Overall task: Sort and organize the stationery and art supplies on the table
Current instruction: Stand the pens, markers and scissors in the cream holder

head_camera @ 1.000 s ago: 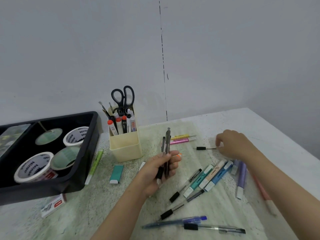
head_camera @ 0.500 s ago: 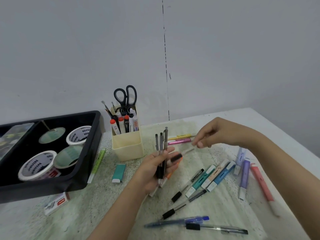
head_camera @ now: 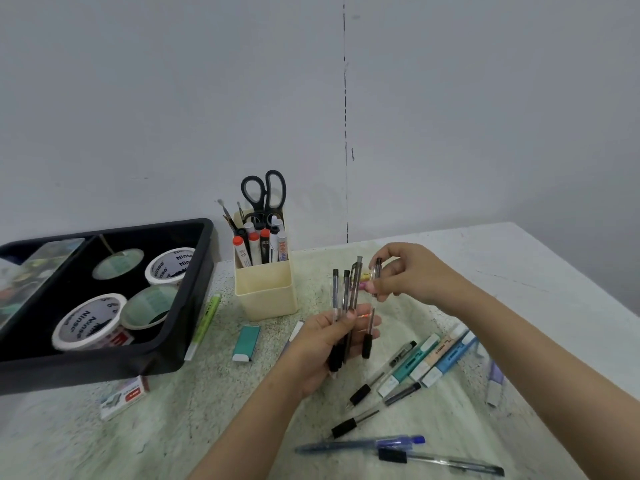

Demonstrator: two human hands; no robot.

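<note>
Table (head_camera: 519, 265), top stained green. Black tray (head_camera: 194, 292) at left, tape rolls (head_camera: 90, 323) inside. Cream holder (head_camera: 266, 292) just beside it. Left hand (head_camera: 322, 344) above mid-table, fingers curled round an upright bunch of pens (head_camera: 346, 296). Right hand (head_camera: 412, 275) pinches the top of a clear pen (head_camera: 373, 303), whose lower part lies against the left fingers.

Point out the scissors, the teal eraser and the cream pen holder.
scissors (head_camera: 265, 207): head view, where the black handle loops meet.
teal eraser (head_camera: 246, 342): head view, middle of its teal sleeve.
cream pen holder (head_camera: 266, 292): head view, its front wall.
</note>
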